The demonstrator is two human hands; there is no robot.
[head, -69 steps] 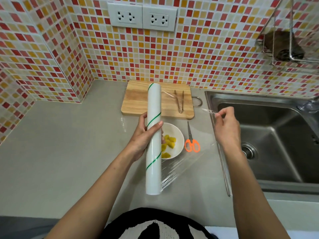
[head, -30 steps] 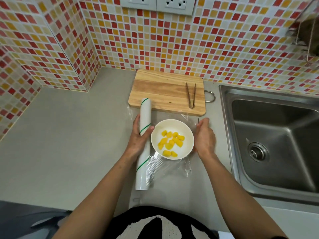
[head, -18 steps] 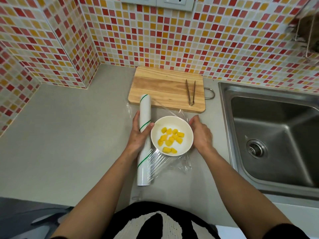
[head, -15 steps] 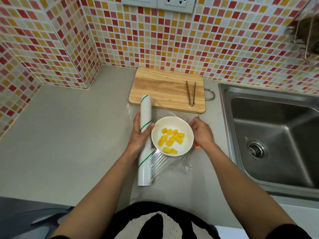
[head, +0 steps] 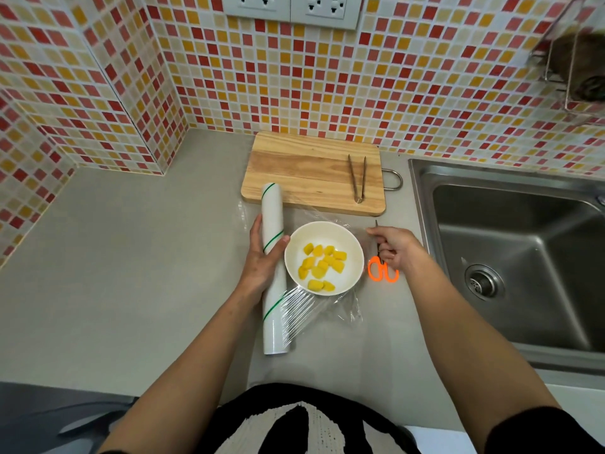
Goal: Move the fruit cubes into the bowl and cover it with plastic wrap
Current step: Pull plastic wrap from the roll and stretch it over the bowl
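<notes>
A white bowl (head: 355, 257) with several yellow fruit cubes (head: 322, 265) stands on the grey counter. Clear plastic film (head: 307, 309) runs from the roll across the bowl toward the right. My left hand (head: 262, 263) grips the white plastic wrap roll (head: 273, 322), which lies on the counter against the bowl's left side. My right hand (head: 393, 245) is just right of the bowl, its fingers curled over the middle of the orange-handled scissors (head: 383, 273), which lie on the counter.
A wooden cutting board (head: 304, 172) with wooden tongs (head: 357, 178) lies behind the bowl, against the tiled wall. A steel sink (head: 523, 257) takes up the right side. The counter stretches away to the left.
The roll came down to the counter and the film was laid over the bowl. My right hand left the bowl's right rim and moved onto the scissors. My left hand kept its hold.
</notes>
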